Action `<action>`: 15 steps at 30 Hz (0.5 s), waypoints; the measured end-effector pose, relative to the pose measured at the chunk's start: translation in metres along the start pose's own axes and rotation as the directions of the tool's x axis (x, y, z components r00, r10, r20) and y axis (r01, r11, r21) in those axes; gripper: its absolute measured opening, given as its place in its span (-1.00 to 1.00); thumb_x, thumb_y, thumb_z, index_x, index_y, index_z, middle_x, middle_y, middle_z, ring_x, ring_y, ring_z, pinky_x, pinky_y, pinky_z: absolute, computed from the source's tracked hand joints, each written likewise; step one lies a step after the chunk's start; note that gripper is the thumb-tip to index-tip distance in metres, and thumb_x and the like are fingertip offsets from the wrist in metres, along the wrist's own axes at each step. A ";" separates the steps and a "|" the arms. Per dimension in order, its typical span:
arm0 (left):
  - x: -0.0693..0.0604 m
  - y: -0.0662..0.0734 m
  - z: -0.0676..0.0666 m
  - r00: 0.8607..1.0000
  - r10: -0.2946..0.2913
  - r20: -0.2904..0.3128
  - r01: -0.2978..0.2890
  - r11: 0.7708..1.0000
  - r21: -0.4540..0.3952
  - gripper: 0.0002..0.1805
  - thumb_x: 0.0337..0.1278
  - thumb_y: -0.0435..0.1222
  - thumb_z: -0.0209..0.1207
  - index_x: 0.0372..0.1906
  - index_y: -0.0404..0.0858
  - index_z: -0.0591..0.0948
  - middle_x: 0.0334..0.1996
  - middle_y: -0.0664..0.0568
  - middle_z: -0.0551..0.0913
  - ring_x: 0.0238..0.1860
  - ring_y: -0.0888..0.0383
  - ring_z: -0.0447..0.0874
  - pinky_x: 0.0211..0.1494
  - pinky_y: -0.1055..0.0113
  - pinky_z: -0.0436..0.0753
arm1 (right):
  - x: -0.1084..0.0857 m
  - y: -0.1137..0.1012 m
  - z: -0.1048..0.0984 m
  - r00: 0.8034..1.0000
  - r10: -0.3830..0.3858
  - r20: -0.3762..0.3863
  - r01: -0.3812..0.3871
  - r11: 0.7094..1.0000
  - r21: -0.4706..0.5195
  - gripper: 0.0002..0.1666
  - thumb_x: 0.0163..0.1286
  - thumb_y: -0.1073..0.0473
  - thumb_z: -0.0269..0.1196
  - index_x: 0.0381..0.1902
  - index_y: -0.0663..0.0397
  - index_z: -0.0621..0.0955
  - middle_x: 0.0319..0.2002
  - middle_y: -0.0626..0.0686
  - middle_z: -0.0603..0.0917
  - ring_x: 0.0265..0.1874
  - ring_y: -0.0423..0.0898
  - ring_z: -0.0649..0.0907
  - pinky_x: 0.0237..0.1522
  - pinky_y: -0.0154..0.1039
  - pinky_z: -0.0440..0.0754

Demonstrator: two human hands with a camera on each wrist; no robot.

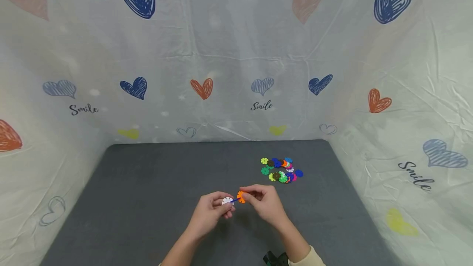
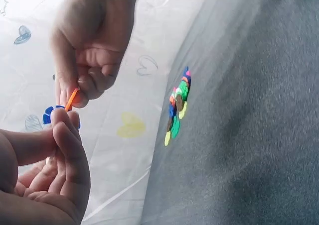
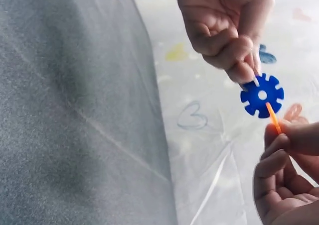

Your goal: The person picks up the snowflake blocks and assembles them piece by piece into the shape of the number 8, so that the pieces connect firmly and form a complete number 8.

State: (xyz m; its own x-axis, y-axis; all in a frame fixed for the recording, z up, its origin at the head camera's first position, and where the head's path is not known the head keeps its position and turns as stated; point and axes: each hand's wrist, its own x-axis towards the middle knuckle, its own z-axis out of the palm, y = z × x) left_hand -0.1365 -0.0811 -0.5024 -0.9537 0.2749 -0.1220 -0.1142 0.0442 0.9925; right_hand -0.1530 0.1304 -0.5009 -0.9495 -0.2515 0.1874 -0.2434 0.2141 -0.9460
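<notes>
A: Fingers first: loose or clamped?

B: Clamped, both sets. The left hand pinches a white disc between thumb and fingertips; the right hand pinches an orange disc the same way.

A: And between the two sets of fingertips?

B: A blue disc, notched round its rim, with a round hole in the middle. The white one meets its edge on the left-hand side, the orange one on the right-hand side, both set at an angle to it.

A: Anything near the fingers?

B: Beyond the right fingertips and off to the right, a cluster of discs lies overlapping: yellow, green, brown, blue, orange, pink, white. Back towards the wearer from those fingers, beside the right sleeve, sits a black object, cut off by the frame; I can't tell what.

A: Under the hands?

B: A dark grey table.

A: Farthest from them?

B: A pale curtain printed with hearts and "Smile".
</notes>
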 end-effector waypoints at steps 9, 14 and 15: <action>0.000 -0.004 0.006 0.999 0.008 -0.048 -0.010 0.999 -0.047 -0.72 0.31 -0.43 0.26 0.02 -0.53 0.59 -0.31 -0.28 0.76 -0.44 0.19 0.72 -0.30 0.35 0.72 | -0.001 0.006 0.000 0.997 0.075 -0.011 -0.074 0.997 0.011 -0.72 0.40 0.15 0.35 0.02 0.12 0.74 -0.26 0.12 0.79 -0.45 -0.14 0.67 -0.37 -0.34 0.65; 0.000 -0.005 0.011 0.996 0.011 -0.086 -0.019 0.996 -0.084 -0.74 0.27 -0.48 0.27 -0.01 -0.53 0.60 -0.28 -0.37 0.75 -0.43 0.17 0.75 -0.30 0.38 0.72 | -0.003 0.007 0.003 0.980 0.168 -0.105 -0.163 0.985 0.055 -0.79 0.35 0.22 0.38 -0.10 0.20 0.73 -0.29 0.16 0.78 -0.49 -0.18 0.66 -0.32 -0.35 0.68; 0.000 -0.006 0.012 0.996 0.015 -0.089 -0.022 0.997 -0.078 -0.75 0.26 -0.48 0.28 -0.02 -0.53 0.60 -0.28 -0.37 0.75 -0.44 0.16 0.75 -0.30 0.38 0.72 | -0.004 0.008 0.004 0.978 0.172 -0.118 -0.165 0.984 0.061 -0.82 0.34 0.24 0.39 -0.14 0.22 0.74 -0.29 0.17 0.78 -0.50 -0.18 0.65 -0.34 -0.37 0.67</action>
State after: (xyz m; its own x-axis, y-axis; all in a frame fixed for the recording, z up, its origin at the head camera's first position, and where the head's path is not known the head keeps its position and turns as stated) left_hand -0.1323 -0.0696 -0.5083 -0.9763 0.1888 -0.1059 -0.1147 -0.0364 0.9927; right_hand -0.1506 0.1289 -0.5099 -0.9939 -0.0975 0.0522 -0.0705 0.1944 -0.9784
